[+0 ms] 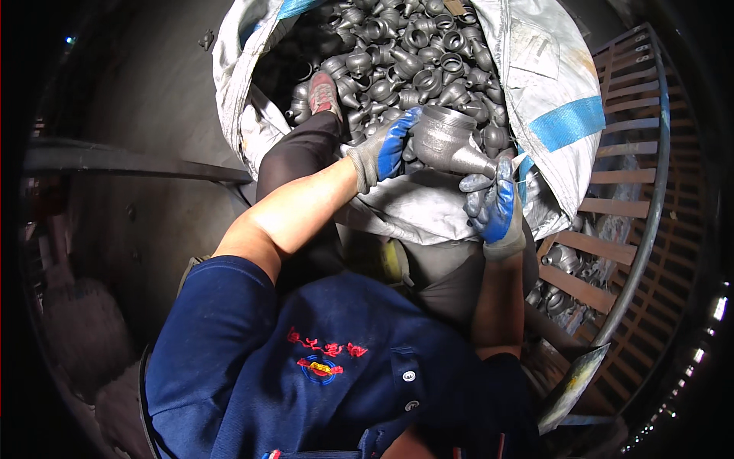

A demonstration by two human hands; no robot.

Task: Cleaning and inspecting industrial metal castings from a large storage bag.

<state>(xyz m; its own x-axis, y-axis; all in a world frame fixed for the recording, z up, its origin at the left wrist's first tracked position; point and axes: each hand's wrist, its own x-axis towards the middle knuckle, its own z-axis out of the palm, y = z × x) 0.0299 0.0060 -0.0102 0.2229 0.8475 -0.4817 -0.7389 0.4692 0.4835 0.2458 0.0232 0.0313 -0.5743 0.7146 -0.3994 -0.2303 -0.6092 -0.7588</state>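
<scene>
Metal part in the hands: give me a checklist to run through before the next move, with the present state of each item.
1. Left hand at the wide body of the metal part: ok.
2. Right hand at its narrow end: ok.
3. Gloves worn on both hands: ok.
4. Left fingers fully wrapped: cannot tell, the part hides some of them.
5. Part clear of the pile: cannot tell, they overlap in this view.
6. Foot clear of the bag: not ok, a shoe shows inside its opening.
</scene>
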